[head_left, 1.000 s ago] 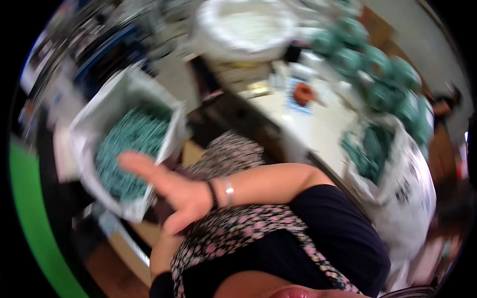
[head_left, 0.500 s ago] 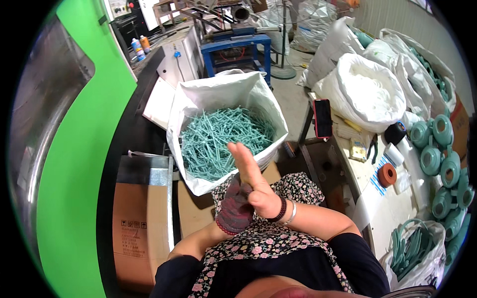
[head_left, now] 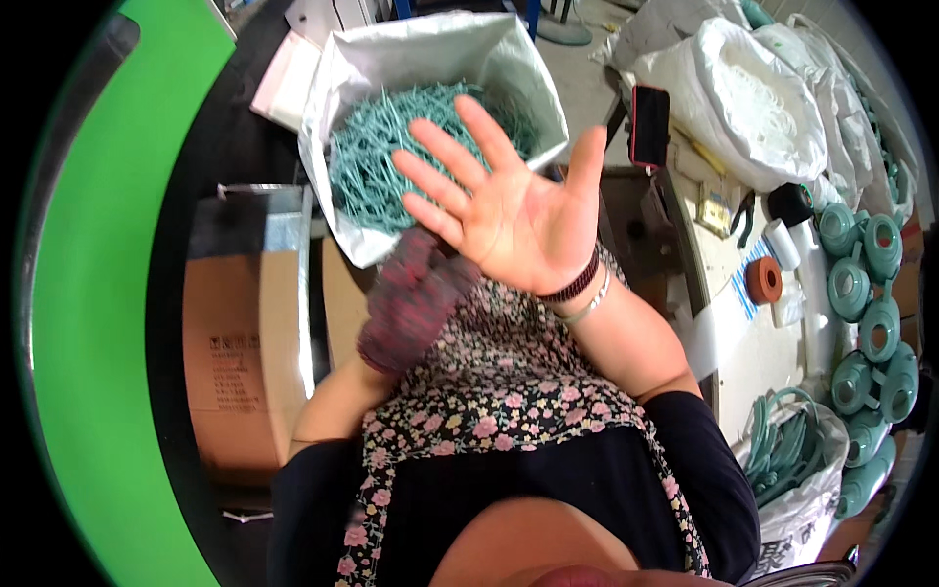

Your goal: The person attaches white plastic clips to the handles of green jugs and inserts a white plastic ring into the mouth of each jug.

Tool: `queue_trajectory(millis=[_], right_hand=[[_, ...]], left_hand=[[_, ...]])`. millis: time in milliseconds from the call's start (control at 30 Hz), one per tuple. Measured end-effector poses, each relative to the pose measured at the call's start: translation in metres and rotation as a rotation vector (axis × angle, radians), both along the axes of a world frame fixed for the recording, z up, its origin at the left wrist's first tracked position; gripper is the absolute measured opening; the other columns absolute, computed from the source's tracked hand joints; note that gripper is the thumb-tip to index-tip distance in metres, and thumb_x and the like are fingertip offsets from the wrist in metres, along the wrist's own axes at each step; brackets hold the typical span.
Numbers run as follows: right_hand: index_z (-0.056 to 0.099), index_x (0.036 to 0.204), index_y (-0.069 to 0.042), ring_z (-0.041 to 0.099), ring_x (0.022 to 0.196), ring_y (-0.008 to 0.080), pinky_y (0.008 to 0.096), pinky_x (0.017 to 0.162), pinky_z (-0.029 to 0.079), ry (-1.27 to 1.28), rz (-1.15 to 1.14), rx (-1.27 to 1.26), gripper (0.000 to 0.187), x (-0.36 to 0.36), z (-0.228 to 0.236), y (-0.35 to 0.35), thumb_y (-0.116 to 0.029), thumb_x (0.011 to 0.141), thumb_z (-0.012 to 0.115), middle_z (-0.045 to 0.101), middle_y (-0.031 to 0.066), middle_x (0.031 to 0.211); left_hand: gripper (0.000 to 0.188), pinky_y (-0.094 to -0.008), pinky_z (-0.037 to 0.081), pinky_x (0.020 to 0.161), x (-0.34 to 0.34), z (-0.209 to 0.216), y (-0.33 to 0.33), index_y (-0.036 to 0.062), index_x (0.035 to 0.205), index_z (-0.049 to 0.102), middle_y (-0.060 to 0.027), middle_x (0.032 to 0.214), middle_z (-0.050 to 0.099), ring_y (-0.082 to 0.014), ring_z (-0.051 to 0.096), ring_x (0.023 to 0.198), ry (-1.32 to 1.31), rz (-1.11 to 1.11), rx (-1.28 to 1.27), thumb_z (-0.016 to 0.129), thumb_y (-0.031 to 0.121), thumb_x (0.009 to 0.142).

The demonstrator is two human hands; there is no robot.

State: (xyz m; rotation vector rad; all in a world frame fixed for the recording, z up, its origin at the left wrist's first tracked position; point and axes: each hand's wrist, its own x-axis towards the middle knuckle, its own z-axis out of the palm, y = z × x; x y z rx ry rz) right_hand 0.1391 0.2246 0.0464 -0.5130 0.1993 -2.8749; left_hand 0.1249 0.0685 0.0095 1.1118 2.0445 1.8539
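Pointing everywhere, green strips (head_left: 377, 147) lie beyond the splayed right hand (head_left: 520, 220); left hand (head_left: 411, 305), I cannot tell.

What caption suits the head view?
Bare right hand spread open beside gloved left hand, sack of green strands beyond.

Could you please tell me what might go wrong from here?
The right hand is bare, unlike the gloved left hand, so the green strips in the white bag might scratch it if it reaches in. The dark bracelet on its wrist could snag among them. The phone near the edge of the table might be knocked.
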Motion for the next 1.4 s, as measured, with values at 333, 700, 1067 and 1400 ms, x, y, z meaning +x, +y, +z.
queue_trajectory(millis=[333, 700, 1067, 1400], right_hand=[[0.031, 0.149, -0.016, 0.023, 0.143, 0.0330, 0.0479, 0.117, 0.017, -0.057, 0.033, 0.034, 0.099, -0.001, -0.012, -0.005, -0.084, 0.076, 0.040, 0.028, 0.0157, 0.153], [0.021, 0.152, -0.011, 0.012, 0.146, 0.0354, 0.0501, 0.119, 0.011, -0.071, 0.109, -0.026, 0.100, -0.012, -0.021, -0.013, -0.074, 0.080, 0.051, 0.017, 0.0163, 0.158], [0.012, 0.154, -0.023, 0.018, 0.144, 0.0388, 0.0476, 0.117, 0.017, 0.133, -0.042, 0.218, 0.092, -0.014, -0.038, -0.035, -0.080, 0.084, 0.029, 0.013, 0.0182, 0.158], [0.006, 0.154, -0.014, 0.016, 0.145, 0.0343, 0.0427, 0.117, 0.015, 0.244, -0.115, 0.312, 0.101, -0.016, -0.052, -0.044, -0.082, 0.082, 0.029, 0.011, 0.0173, 0.158]], left_hand=[[0.078, -0.0423, 0.032, 0.111, -0.012, -0.007, -0.011, -0.0005, 0.146, 0.027, -0.0141, 0.147, 0.035, -0.0273, 0.036, 0.136, -0.206, -0.085, 0.330, 0.067, 0.005, 0.080], [0.092, -0.0363, 0.043, 0.101, -0.026, -0.011, -0.010, 0.0009, 0.140, 0.031, -0.0121, 0.133, 0.046, -0.0218, 0.047, 0.123, -0.224, -0.012, 0.276, 0.086, 0.013, 0.067], [0.068, -0.0362, 0.042, 0.102, -0.025, -0.017, -0.010, 0.0013, 0.145, 0.030, -0.0116, 0.140, 0.044, -0.0204, 0.046, 0.127, -0.540, 0.036, 0.353, 0.060, -0.001, 0.085], [0.038, -0.0307, 0.048, 0.093, -0.021, -0.018, -0.008, 0.0000, 0.127, 0.048, -0.0111, 0.126, 0.055, -0.0193, 0.055, 0.115, -0.633, 0.209, 0.248, 0.058, 0.009, 0.091]])
